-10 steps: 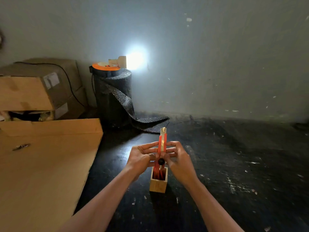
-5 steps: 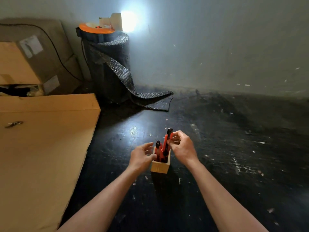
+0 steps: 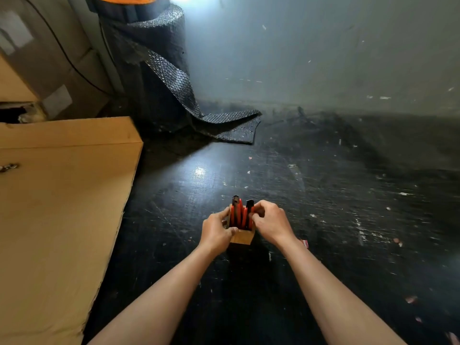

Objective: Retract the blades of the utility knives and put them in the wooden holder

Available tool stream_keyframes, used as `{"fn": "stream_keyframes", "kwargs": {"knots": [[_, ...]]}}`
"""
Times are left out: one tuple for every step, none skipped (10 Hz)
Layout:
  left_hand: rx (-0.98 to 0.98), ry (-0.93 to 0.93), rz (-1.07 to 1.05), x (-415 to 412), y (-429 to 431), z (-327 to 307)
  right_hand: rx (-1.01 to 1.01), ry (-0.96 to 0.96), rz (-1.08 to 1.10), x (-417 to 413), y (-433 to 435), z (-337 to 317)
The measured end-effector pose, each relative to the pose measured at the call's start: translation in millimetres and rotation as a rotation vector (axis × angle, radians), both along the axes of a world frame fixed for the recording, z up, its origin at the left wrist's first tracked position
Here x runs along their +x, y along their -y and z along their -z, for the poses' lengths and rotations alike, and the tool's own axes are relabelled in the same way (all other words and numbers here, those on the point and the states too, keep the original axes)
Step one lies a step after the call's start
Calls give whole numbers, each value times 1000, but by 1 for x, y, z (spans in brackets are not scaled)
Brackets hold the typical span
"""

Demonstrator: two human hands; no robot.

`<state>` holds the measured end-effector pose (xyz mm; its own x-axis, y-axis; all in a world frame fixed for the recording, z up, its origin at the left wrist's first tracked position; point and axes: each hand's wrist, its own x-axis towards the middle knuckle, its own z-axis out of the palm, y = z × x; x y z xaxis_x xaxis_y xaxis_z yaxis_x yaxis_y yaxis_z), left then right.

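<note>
on the dark scuffed floor (image 3: 323,195), our left hand (image 3: 215,231) grips the small square wooden holder (image 3: 242,238); our right hand (image 3: 270,224) pinches a red utility knife (image 3: 249,215) standing inside.

We see a small square holder of pale, matt wood (image 3: 242,238) with glossy red-and-black plastic utility knives (image 3: 239,213) on a scuffed, faintly shiny black floor (image 3: 323,207), flat matt brown cardboard (image 3: 62,207) lower left, bumpy dark bubble-textured sheeting (image 3: 171,78) above.
</note>
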<state>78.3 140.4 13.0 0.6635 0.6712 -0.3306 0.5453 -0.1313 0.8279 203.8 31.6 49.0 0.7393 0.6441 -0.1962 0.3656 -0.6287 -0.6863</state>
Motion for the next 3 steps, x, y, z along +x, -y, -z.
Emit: {"fn": "stream_keyframes", "kwargs": {"knots": [[-26, 8, -14, -1, -1, 5, 14, -6, 8, 1, 2, 0], [-14, 5, -5, -2, 0, 4, 6, -12, 9, -1, 5, -2], [-11, 19, -24, -4, 3, 0, 33, 17, 19, -2, 9, -10]]}}
